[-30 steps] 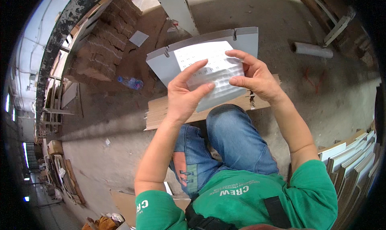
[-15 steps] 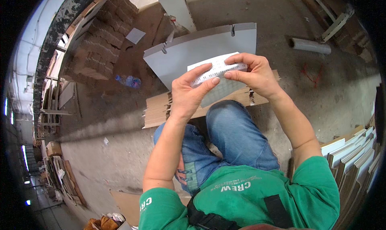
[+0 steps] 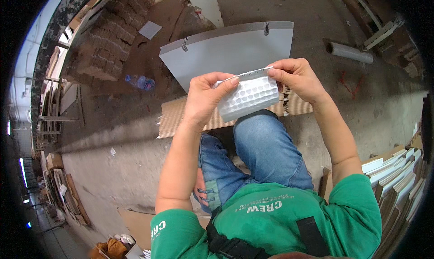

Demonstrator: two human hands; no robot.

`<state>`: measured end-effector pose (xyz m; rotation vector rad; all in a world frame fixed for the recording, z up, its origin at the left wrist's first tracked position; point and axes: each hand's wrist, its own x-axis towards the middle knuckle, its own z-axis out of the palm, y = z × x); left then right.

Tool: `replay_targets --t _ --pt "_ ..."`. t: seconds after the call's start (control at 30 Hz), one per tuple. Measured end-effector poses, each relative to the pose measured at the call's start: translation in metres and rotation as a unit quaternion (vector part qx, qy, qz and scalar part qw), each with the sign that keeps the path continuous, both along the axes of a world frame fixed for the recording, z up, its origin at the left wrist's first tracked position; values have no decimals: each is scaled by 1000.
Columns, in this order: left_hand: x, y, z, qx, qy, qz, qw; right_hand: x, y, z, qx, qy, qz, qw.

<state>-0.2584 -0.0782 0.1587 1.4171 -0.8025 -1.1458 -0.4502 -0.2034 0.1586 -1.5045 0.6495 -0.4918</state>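
Between my two hands hangs a sheet of round stickers (image 3: 250,95), whitish with rows of grey dots on the side facing me. Its upper edge is folded or curled over, showing a strip of small printed marks. My left hand (image 3: 205,96) pinches the upper left corner between thumb and fingers. At the upper right corner, my right hand (image 3: 296,79) grips the sheet the same way, its lower fingers partly hidden behind it. Beyond the sheet lies a stack of large white cardboard panels (image 3: 226,51) with slots along the far edge. Corrugated edges of a cardboard stack (image 3: 181,116) show in front of my knees.
Piled brown cardboard (image 3: 106,46) stands at the far left, with a plastic bottle (image 3: 140,82) on the floor near it. A roll of clear film (image 3: 349,52) lies at the far right. Upright white boards (image 3: 393,173) stand close on my right.
The sheet has been tilted and opened downward, so its dotted face now shows instead of mainly the printed strip. Both hands keep hold of its upper corners, the left slightly lower and further left.
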Motion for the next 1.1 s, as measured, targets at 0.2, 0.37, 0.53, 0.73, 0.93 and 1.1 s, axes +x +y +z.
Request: replay_targets --t 0.2,0.37,0.53,0.73,0.93,1.1 --pt "7 5 -1 -30 109 -14 993 -2 -2 -12 46 -78 -4 996" --pt "14 9 -5 -38 88 -11 995 -1 -2 -16 -1 -61 -27 998" --pt "18 15 -7 -42 40 1 998 5 2 -14 -156 -32 -28 987" --pt "17 12 -8 -37 26 12 999 5 -9 -7 -127 19 -6 992" --pt "9 8 -10 -52 43 6 998 41 2 16 -488 -55 28 871" --pt "8 2 -17 -56 2 -8 998 75 19 20 -605 3 122 787"
